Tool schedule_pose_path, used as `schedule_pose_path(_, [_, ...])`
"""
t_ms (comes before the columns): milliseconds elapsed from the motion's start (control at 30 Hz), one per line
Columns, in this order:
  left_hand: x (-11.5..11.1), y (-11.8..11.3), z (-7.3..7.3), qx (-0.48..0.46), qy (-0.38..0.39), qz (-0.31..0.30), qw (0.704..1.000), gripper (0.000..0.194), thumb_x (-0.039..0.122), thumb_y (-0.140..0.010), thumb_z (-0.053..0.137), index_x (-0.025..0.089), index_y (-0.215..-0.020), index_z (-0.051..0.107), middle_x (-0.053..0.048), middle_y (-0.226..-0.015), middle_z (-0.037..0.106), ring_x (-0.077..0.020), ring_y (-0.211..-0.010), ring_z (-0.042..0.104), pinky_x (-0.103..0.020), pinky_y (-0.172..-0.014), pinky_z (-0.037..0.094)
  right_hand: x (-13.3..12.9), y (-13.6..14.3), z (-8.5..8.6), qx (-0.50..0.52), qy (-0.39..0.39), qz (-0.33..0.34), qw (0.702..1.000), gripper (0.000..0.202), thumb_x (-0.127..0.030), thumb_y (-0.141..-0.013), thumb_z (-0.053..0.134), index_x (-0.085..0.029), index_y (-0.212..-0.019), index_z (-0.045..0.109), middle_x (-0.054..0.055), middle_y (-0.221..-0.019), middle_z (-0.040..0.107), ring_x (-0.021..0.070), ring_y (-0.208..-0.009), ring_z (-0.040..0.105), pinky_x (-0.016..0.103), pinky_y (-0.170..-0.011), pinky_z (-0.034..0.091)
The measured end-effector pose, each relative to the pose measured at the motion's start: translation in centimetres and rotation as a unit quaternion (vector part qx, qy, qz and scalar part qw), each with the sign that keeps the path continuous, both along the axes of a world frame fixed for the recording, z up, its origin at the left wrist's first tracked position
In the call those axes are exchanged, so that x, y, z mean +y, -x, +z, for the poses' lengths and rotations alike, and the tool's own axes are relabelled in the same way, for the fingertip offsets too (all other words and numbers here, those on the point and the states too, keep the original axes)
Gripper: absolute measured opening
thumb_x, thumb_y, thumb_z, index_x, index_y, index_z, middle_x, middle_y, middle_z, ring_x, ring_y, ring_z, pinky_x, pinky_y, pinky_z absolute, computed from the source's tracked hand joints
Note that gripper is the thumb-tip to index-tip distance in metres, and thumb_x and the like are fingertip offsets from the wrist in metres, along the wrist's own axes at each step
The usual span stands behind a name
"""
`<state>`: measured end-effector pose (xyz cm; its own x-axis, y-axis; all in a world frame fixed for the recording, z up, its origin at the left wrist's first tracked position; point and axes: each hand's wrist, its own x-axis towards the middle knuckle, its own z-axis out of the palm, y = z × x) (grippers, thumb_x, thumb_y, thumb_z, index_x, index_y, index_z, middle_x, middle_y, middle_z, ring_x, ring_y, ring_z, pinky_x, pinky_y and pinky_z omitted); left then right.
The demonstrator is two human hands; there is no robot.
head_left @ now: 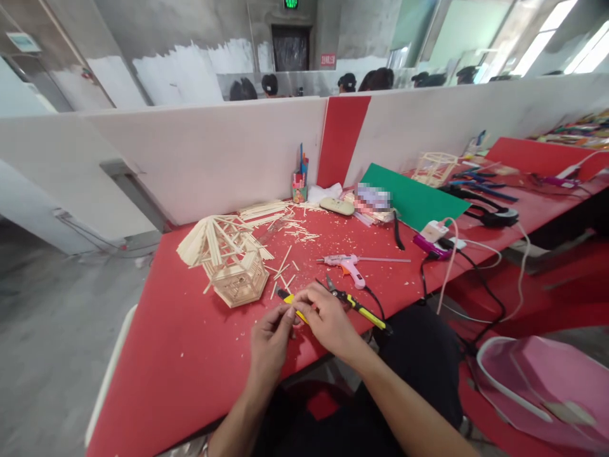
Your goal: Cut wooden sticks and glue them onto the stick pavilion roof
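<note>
My left hand (271, 335) and my right hand (329, 317) meet above the near edge of the red table, thumbs and fingertips pinched close together. Whatever lies between the fingertips is too small to make out. Partly hidden under my right hand is a yellow and black tool (284, 295), perhaps a utility knife. Just beyond that hand lie yellow-and-black-handled pliers or cutters (358, 307). A pink glue gun (349, 266) rests farther back with a glue stick in its rear. Left of my hands, a model pavilion made of wooden sticks (238, 279) lies tipped on its side.
Loose wooden sticks (264, 212) and scraps cover the table's back. Behind them stand a pen holder (299, 190), a beige case (337, 205) and a green board (413, 197). Cables run from a purple power strip (432, 246) at right. A white partition (214, 158) borders the table.
</note>
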<state>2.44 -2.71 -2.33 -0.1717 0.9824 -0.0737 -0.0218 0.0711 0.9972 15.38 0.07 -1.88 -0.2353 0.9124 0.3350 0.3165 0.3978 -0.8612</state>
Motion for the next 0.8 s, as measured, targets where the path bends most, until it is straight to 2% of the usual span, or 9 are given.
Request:
schedule_pose_path(67, [0.1, 0.0, -0.1, 0.004, 0.001, -0.005, 1.0, 0.025, 0.039, -0.07, 0.069, 0.015, -0.073, 0.071, 0.0, -0.057, 0.061, -0.008, -0.044, 0.046, -0.017, -0.037, 0.031, -0.8, -0.7, -0.2, -0.031, 0.001, -0.015, 0.999, 0.018, -0.026, -0.091, 0.045, -0.02, -0.092, 0.062, 0.004, -0.089, 0.061, 0.0151, -0.084, 0.057, 0.028, -0.077, 0.045])
schedule_pose_path(133, [0.4, 0.0, -0.1, -0.004, 0.003, 0.0, 1.0, 0.024, 0.038, -0.071, 0.069, 0.015, -0.075, 0.071, 0.0, -0.058, 0.062, -0.0081, -0.045, 0.047, -0.017, -0.038, 0.033, -1.7, -1.9, -0.5, -0.121, -0.004, -0.061, 0.991, 0.031, -0.039, -0.089, 0.049, -0.02, -0.111, 0.059, 0.009, -0.104, 0.061, 0.0211, -0.096, 0.056, 0.036, -0.085, 0.045])
schedule_pose_path(233, [0.9, 0.2, -0.3, -0.038, 0.008, 0.007, 0.999, 0.025, 0.038, -0.071, 0.07, 0.014, -0.074, 0.07, -0.001, -0.059, 0.063, -0.0082, -0.046, 0.05, -0.017, -0.04, 0.037, -3.0, -3.8, -1.6, -0.32, 0.012, -0.159, 0.934, 0.075, -0.057, -0.07, 0.067, -0.017, -0.13, 0.048, 0.019, -0.126, 0.052, 0.0369, -0.114, 0.047, 0.053, -0.092, 0.038])
schedule_pose_path(300, [1.2, 0.3, -0.4, -0.073, 0.013, 0.004, 0.997, 0.026, 0.039, -0.07, 0.07, 0.013, -0.072, 0.068, -0.001, -0.06, 0.063, -0.0081, -0.045, 0.05, -0.018, -0.04, 0.038, -3.6, -4.7, -2.5, -0.416, 0.053, -0.18, 0.89, 0.088, -0.055, -0.06, 0.075, -0.016, -0.133, 0.046, 0.023, -0.133, 0.047, 0.0424, -0.118, 0.043, 0.057, -0.091, 0.037])
schedule_pose_path(367, [1.3, 0.3, -0.7, -0.106, 0.024, -0.002, 0.994, 0.027, 0.04, -0.07, 0.071, 0.013, -0.07, 0.067, 0.0, -0.057, 0.061, -0.0075, -0.043, 0.049, -0.017, -0.037, 0.036, -3.9, -5.1, -3.0, -0.469, 0.09, -0.18, 0.86, 0.087, -0.048, -0.06, 0.078, -0.015, -0.134, 0.045, 0.024, -0.134, 0.045, 0.0427, -0.118, 0.044, 0.055, -0.089, 0.039])
schedule_pose_path(533, [1.3, 0.8, -1.2, -0.157, 0.042, -0.001, 0.987, 0.025, 0.039, -0.071, 0.072, 0.014, -0.071, 0.066, 0.002, -0.051, 0.059, -0.006, -0.041, 0.047, -0.014, -0.036, 0.034, -3.2, -5.6, -3.4, -0.522, 0.122, -0.179, 0.825, 0.077, -0.018, -0.062, 0.07, -0.013, -0.134, 0.044, 0.023, -0.121, 0.054, 0.0392, -0.109, 0.051, 0.05, -0.083, 0.043])
schedule_pose_path(600, [1.2, 1.2, -1.3, -0.156, 0.034, 0.007, 0.987, 0.024, 0.038, -0.072, 0.071, 0.014, -0.073, 0.067, 0.002, -0.053, 0.06, -0.0059, -0.041, 0.046, -0.015, -0.038, 0.035, -3.0, -6.1, -3.6, -0.491, 0.125, -0.197, 0.839, 0.072, -0.014, -0.063, 0.063, -0.011, -0.133, 0.045, 0.021, -0.113, 0.056, 0.0369, -0.105, 0.053, 0.049, -0.083, 0.045])
schedule_pose_path(700, [0.9, 1.6, -1.4, -0.139, 0.03, 0.009, 0.99, 0.023, 0.037, -0.074, 0.069, 0.014, -0.076, 0.068, 0.001, -0.055, 0.06, -0.0061, -0.042, 0.045, -0.017, -0.039, 0.036, -3.6, -6.4, -3.8, -0.366, 0.079, -0.222, 0.9, 0.07, -0.014, -0.066, 0.053, -0.013, -0.135, 0.039, 0.016, -0.114, 0.053, 0.0314, -0.11, 0.052, 0.046, -0.091, 0.044])
schedule_pose_path(800, [0.7, 1.6, -1.0, -0.122, 0.024, -0.002, 0.992, 0.023, 0.037, -0.075, 0.069, 0.014, -0.078, 0.069, 0.001, -0.058, 0.06, -0.0069, -0.044, 0.046, -0.018, -0.041, 0.038, -5.2, -5.1, -3.5, -0.241, 0.009, -0.194, 0.951, 0.075, -0.011, -0.066, 0.047, -0.02, -0.138, 0.027, 0.013, -0.124, 0.047, 0.0267, -0.119, 0.047, 0.043, -0.1, 0.041])
